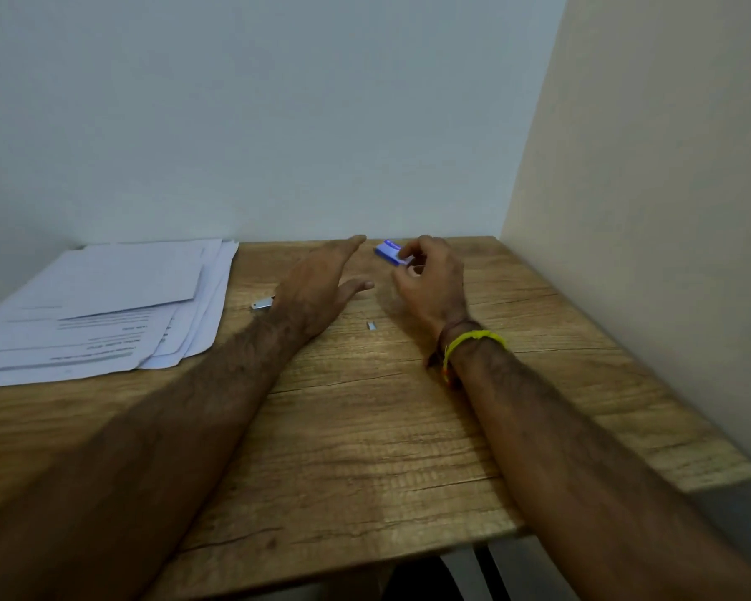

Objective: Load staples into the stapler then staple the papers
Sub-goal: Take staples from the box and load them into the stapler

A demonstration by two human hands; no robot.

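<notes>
Reaching toward the far edge of the table [365, 427], both hands work near the small blue staple box [390, 252]. The right hand [430, 284] has its fingers curled, fingertips touching the box; whether it truly grips is unclear. The left hand [321, 288] lies flat and open, holding nothing, covering most of a metal piece [262, 303], probably the stapler. The papers [96, 305] lie far left. A loose staple strip [371, 325] sits between the wrists; a careless sweep could scatter it, or tip the box.
</notes>
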